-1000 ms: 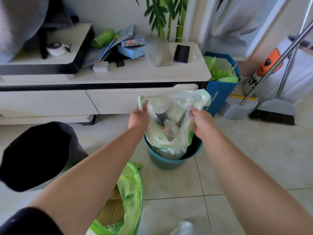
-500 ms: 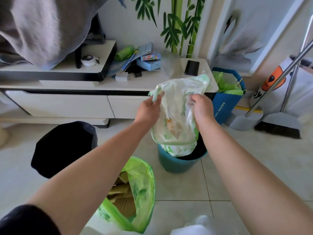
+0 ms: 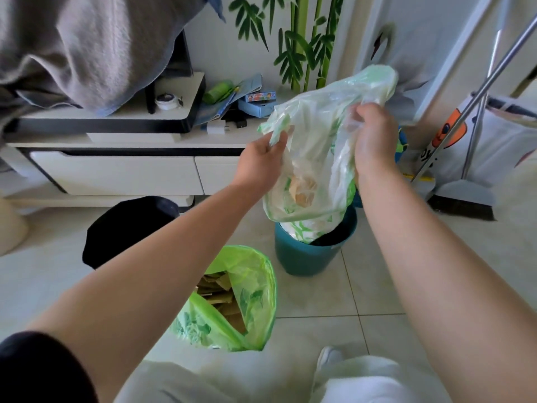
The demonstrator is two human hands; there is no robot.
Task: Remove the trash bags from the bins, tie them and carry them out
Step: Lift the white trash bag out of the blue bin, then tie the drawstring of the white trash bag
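A pale green translucent trash bag (image 3: 313, 158) with paper scraps inside hangs mostly lifted out of the teal bin (image 3: 308, 257); only its bottom still sits in the bin's mouth. My left hand (image 3: 261, 161) pinches the bag's left rim. My right hand (image 3: 372, 141) grips the bunched right rim higher up. A second green bag (image 3: 250, 298), holding cardboard pieces, stands open on the floor in front of the bin.
A black bin (image 3: 128, 228) stands on the floor at left. Behind is a white TV cabinet (image 3: 116, 175) with clutter on top. A broom and dustpan (image 3: 465, 193) lean at right beside a printed bag (image 3: 499, 146).
Both hands have raised the pale green bag higher out of the teal bin. My right hand has gathered more of the rim.
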